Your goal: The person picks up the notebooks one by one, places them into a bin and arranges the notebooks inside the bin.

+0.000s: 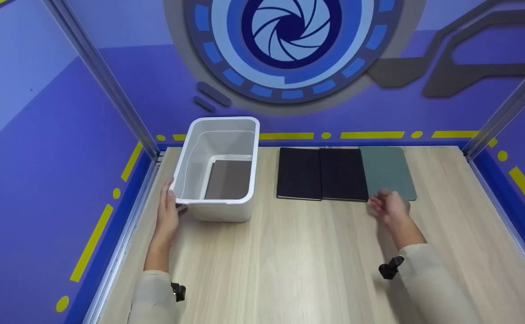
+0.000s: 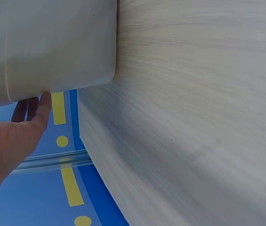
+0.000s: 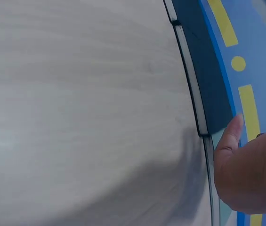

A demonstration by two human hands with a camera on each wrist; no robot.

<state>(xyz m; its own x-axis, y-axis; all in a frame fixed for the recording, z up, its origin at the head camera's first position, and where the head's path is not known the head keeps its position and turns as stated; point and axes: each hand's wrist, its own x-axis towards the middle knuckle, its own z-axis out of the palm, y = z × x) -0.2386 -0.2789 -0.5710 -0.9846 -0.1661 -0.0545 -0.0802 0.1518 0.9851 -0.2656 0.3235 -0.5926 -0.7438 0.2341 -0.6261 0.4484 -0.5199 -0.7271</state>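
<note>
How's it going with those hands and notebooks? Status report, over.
Left hand: fingers touching white bin. Right hand: at near edge of green notebook, holding nothing visible. Green notebook flat, beside black notebooks. Nothing visibly in the way.

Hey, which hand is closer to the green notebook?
Right. The right hand is at the near edge of the green notebook; the left hand is well to its left, touching the white bin.
</note>
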